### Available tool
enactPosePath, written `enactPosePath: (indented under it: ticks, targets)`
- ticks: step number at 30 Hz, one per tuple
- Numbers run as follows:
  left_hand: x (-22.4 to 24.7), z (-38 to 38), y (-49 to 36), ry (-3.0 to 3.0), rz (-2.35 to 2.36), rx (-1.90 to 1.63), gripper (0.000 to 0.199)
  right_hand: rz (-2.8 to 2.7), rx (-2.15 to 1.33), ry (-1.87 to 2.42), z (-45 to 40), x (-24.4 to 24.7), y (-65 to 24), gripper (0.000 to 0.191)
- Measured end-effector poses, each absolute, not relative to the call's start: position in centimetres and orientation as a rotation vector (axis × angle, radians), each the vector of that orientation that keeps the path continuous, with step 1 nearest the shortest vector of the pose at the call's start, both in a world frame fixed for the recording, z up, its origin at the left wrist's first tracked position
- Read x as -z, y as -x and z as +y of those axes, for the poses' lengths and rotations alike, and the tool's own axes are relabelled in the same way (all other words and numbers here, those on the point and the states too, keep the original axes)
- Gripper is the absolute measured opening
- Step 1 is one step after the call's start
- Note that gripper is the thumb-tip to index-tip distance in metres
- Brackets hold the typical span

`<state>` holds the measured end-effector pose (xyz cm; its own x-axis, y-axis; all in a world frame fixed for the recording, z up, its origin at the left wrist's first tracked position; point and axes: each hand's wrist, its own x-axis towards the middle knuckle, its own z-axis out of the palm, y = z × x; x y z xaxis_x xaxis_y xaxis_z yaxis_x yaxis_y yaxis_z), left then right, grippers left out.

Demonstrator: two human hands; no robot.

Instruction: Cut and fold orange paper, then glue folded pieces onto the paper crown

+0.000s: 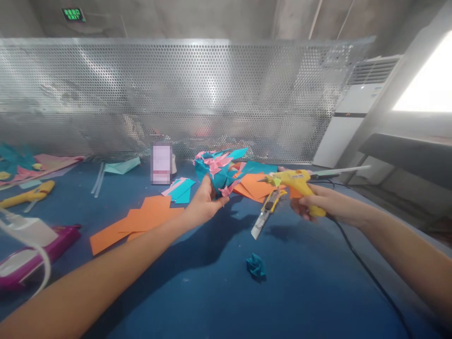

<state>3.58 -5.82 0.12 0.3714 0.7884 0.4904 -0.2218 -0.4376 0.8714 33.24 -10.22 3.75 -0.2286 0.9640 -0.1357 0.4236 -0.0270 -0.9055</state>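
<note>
Held up over the blue table, a folded-paper piece in teal and pink rests in my left hand, whose fingers are closed round its lower side. My right hand grips the handle of a yellow glue gun; its nozzle points left towards the paper piece without touching it. A clear glue stick sticks out of the gun's back. Below the nozzle lies a yellow and grey utility knife. Nearer me is a crumpled teal paper.
Orange sheets lie left of centre, more behind the knife. At the left are another yellow glue gun, a purple power strip and glue sticks. A phone stands before the perforated metal screen. A black cord runs beneath my right arm.
</note>
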Motion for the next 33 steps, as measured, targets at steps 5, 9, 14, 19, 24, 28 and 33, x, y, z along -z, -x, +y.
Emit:
enactPosePath:
  ticks: [5,9,14,19,24,28,33]
  targets:
    - [0.2,-4.9,-4.5,-1.599,0.669,-1.258,0.038,-1.707,-1.307,1.317,-10.1,-3.4,-31.1,0.016]
    - [-0.2,-4.4,-4.6,-1.561,0.708,-1.261,0.039,-1.646,-1.192,1.317,-9.6,-2.7,-29.5,0.027]
    - [0.1,-4.5,-4.6,-1.65,0.683,-1.206,0.036,-1.72,-0.924,1.279,-9.6,-2.7,-28.7,0.043]
    - [0.4,-4.8,-4.8,-1.706,0.655,-1.226,0.034,-1.803,-0.695,1.272,-10.2,-3.0,-28.0,0.046]
    - [0.5,-4.7,-4.8,-1.759,0.652,-1.254,0.028,-1.766,-0.556,1.349,-10.3,-2.9,-27.5,0.043]
    - [0.6,-4.6,-4.8,-1.764,0.649,-1.263,0.025,-1.762,-0.551,1.382,-10.3,-3.0,-27.3,0.041]
    - [0.6,-4.7,-4.7,-1.799,0.636,-1.247,0.024,-1.755,-0.437,1.398,-10.4,-3.3,-27.0,0.042]
